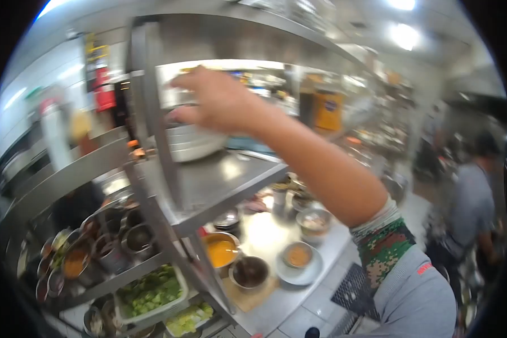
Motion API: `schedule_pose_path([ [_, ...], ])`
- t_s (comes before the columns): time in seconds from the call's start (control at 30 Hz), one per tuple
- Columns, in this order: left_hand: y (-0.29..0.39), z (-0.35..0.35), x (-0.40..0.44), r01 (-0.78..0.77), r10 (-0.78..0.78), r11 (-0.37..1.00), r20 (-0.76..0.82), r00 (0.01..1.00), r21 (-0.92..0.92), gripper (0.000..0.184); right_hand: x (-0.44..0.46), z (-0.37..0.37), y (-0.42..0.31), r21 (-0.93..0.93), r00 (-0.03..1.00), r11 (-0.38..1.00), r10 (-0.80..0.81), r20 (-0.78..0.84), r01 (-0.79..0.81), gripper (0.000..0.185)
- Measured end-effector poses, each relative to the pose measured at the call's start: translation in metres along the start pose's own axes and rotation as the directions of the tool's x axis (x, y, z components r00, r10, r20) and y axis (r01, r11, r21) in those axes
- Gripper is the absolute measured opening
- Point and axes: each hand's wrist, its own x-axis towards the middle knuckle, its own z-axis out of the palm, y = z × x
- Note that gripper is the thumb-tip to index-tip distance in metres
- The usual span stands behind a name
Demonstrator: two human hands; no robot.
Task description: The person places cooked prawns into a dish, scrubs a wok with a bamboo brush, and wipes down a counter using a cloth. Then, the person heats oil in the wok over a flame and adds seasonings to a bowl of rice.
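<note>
My right arm reaches up and across a metal shelf. At its end my right hand [217, 104] is a little blurred, with thumb and forefinger apart and nothing seen between them; the other fingers are hard to make out. Just below and behind the hand, a stack of white plates [194, 145] stands on the steel shelf [231, 173], close to the upright post. Whether the hand touches the top plate, I cannot tell. My left hand is out of sight.
Below the shelf, a counter holds a bowl of orange liquid [221, 250], a bowl of dark sauce [249, 272] and a bowl on a white plate [299, 273]. A tub of green vegetables [152, 296] sits lower left. A person [473, 191] stands at the right.
</note>
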Motion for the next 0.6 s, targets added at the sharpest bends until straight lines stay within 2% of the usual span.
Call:
schedule_pose_path([
  [0.03, 0.01, 0.005, -0.001, 0.028, -0.03, 0.999, 0.055, 0.998, 0.036, 0.055, -0.031, -0.011, -0.014, 0.064, 0.997, 0.995, -0.077, -0.012, 0.078, 0.048],
  [0.1, 0.03, 0.021, 0.005, 0.095, -0.111, 0.991, 0.181, 0.977, 0.095, 0.053, -0.104, -0.054, -0.061, 0.15, 0.982, 0.987, -0.077, 0.172, 0.051, 0.043],
  [0.13, 0.039, 0.031, 0.01, 0.126, -0.158, 0.982, 0.248, 0.956, 0.14, 0.051, -0.142, -0.075, -0.084, 0.198, 0.957, 0.978, -0.001, 0.29, -0.059, 0.037],
  [0.17, 0.045, 0.043, 0.014, 0.11, -0.173, 0.966, 0.269, 0.948, 0.234, 0.047, -0.182, -0.089, -0.101, 0.193, 0.929, 0.976, 0.022, 0.369, -0.1, 0.033],
  [0.2, 0.054, 0.058, 0.017, 0.101, -0.208, 0.942, 0.321, 0.924, 0.319, 0.047, -0.225, -0.093, -0.114, 0.315, 0.867, 0.92, 0.049, 0.495, -0.232, 0.033],
  [0.23, 0.062, 0.074, 0.019, 0.082, -0.243, 0.913, 0.371, 0.896, 0.4, 0.046, -0.269, -0.096, -0.128, 0.407, 0.891, 0.885, 0.017, 0.454, -0.224, 0.037],
  [0.3, 0.064, 0.101, 0.029, 0.04, -0.337, 0.848, 0.48, 0.81, 0.528, 0.045, -0.353, -0.089, -0.156, 0.516, 0.84, 0.767, 0.055, 0.54, -0.382, 0.052],
  [0.37, 0.056, 0.129, 0.037, 0.004, -0.442, 0.795, 0.575, 0.689, 0.607, 0.044, -0.425, -0.117, -0.205, 0.489, 0.681, 0.486, 0.398, 0.614, -0.724, 0.047],
  [0.43, 0.043, 0.157, 0.042, -0.028, -0.529, 0.75, 0.624, 0.575, 0.661, 0.043, -0.531, -0.099, -0.258, 0.586, 0.588, 0.3, 0.707, 0.393, -0.753, 0.045],
  [0.47, 0.034, 0.172, 0.042, -0.039, -0.561, 0.735, 0.639, 0.526, 0.677, 0.043, -0.587, -0.097, -0.291, 0.502, 0.326, 0.071, 0.835, 0.442, -0.862, 0.05],
  [0.5, 0.025, 0.186, 0.037, -0.046, -0.588, 0.724, 0.65, 0.482, 0.689, 0.043, -0.636, -0.101, -0.331, 0.422, 0.044, -0.182, 0.88, 0.473, -0.888, 0.054],
  [0.53, 0.016, 0.201, 0.032, -0.047, -0.651, 0.671, 0.619, 0.438, 0.74, 0.042, -0.688, -0.105, -0.372, 0.307, -0.153, -0.299, 0.894, 0.421, -0.903, 0.054],
  [0.57, 0.006, 0.221, 0.025, -0.051, -0.707, 0.619, 0.585, 0.398, 0.783, 0.041, -0.743, -0.095, -0.424, 0.476, -0.409, -0.563, 0.823, 0.393, -0.676, 0.059],
  [0.6, -0.001, 0.239, 0.011, -0.056, -0.757, 0.566, 0.545, 0.361, 0.823, 0.04, -0.786, -0.083, -0.486, 0.478, -0.467, -0.461, 0.877, 0.114, -0.748, 0.061],
])
